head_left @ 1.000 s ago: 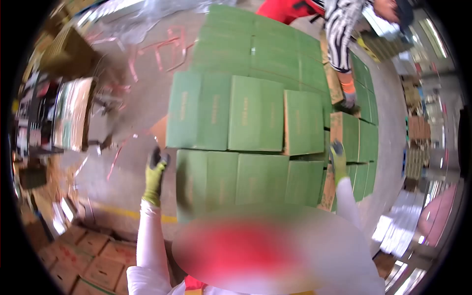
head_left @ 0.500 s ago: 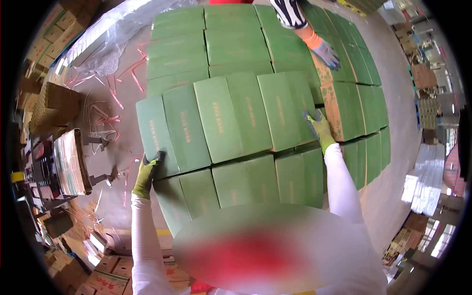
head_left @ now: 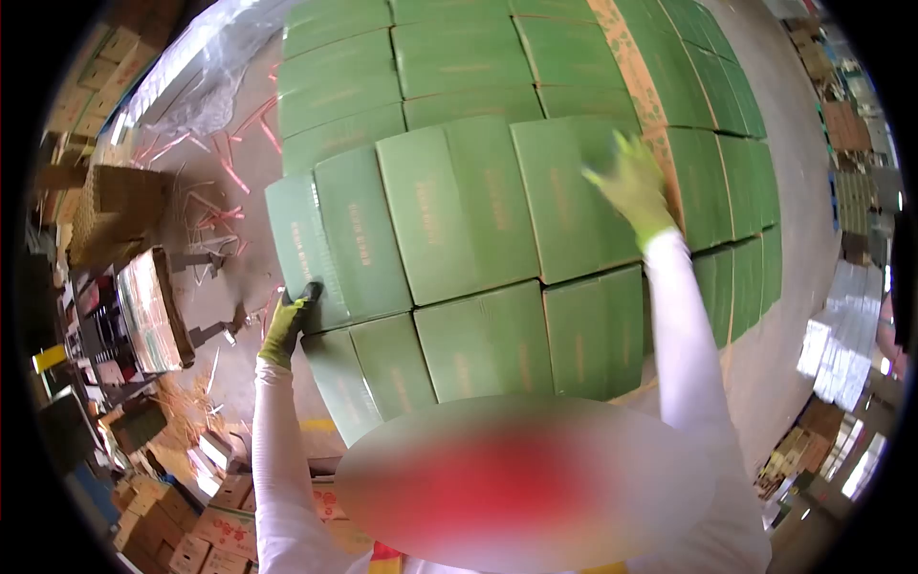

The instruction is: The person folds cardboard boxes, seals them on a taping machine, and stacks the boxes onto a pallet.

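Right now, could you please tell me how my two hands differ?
The left hand is at a green box's near left corner; the right hand is over another green box farther right, contact unclear. The left hand looks fairly sharp; the right hand is blurred. Both wear yellow-green gloves.

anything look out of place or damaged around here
Yes, the floor: loose pink strips lie scattered and tangled to the left of the green cartons, and a crumpled plastic sheet lies farther up. Both look like litter beside an orderly stack. I see no clear damage on the cartons.
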The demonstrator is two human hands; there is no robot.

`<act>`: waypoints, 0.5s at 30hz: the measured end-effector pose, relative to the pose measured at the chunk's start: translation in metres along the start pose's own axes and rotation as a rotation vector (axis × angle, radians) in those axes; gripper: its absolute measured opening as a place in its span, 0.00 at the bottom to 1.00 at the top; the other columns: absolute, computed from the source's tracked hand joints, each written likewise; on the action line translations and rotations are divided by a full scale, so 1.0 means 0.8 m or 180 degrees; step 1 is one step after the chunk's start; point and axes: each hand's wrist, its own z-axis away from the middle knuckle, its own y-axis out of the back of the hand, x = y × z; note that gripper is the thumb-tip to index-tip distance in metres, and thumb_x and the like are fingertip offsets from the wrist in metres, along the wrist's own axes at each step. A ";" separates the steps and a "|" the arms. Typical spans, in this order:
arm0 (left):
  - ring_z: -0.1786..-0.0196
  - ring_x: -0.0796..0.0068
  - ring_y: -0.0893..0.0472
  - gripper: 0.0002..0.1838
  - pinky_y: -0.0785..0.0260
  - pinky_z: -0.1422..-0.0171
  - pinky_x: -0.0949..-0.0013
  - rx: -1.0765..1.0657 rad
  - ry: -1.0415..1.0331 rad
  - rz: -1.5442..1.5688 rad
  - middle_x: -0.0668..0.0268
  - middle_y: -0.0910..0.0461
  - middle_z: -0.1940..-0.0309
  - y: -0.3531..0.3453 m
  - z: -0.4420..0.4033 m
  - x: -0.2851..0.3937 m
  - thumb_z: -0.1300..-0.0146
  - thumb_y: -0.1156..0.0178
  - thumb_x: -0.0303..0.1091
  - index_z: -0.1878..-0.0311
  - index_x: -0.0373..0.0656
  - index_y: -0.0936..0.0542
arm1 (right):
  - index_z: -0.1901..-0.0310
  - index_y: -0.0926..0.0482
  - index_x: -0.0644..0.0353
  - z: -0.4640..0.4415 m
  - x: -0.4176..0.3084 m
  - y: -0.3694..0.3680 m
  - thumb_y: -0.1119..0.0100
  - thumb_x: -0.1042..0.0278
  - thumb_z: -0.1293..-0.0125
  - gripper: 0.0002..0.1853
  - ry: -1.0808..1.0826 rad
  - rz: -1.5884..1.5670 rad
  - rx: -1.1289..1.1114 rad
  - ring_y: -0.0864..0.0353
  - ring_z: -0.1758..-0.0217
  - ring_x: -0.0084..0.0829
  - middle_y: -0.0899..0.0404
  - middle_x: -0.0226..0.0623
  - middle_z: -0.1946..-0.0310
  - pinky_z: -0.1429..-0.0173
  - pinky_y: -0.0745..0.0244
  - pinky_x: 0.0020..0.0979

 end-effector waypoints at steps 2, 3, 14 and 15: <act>0.64 0.85 0.27 0.22 0.34 0.61 0.79 0.0111 -0.0193 -0.0183 0.75 0.22 0.62 -0.005 0.002 0.005 0.35 0.36 0.42 0.44 0.39 0.23 | 0.31 0.37 0.57 -0.047 -0.113 0.053 0.36 0.37 0.44 0.45 0.0628 -0.0824 0.0143 0.43 0.26 0.51 0.40 0.49 0.30 0.27 0.47 0.52; 0.64 0.85 0.27 0.23 0.34 0.61 0.78 0.0136 -0.0167 -0.0049 0.75 0.22 0.63 -0.012 0.013 0.015 0.35 0.36 0.44 0.44 0.38 0.23 | 0.32 0.37 0.57 -0.065 -0.156 0.032 0.38 0.37 0.42 0.43 0.1087 -0.1072 0.0456 0.41 0.28 0.50 0.36 0.48 0.33 0.26 0.49 0.52; 0.55 0.77 0.24 0.20 0.31 0.52 0.71 -0.0019 -0.1064 -0.0218 0.64 0.21 0.55 0.016 -0.028 -0.042 0.31 0.42 0.40 0.45 0.33 0.25 | 0.33 0.33 0.55 -0.005 -0.238 -0.019 0.47 0.30 0.40 0.42 0.1198 -0.0869 0.0151 0.43 0.28 0.51 0.35 0.45 0.34 0.23 0.59 0.56; 0.54 0.75 0.24 0.21 0.31 0.50 0.72 0.0029 -0.0764 0.0337 0.64 0.22 0.53 -0.005 0.003 -0.017 0.30 0.43 0.38 0.41 0.34 0.28 | 0.33 0.33 0.55 0.016 -0.231 -0.019 0.45 0.32 0.40 0.41 0.1077 -0.1119 0.0738 0.45 0.27 0.52 0.36 0.45 0.34 0.24 0.58 0.55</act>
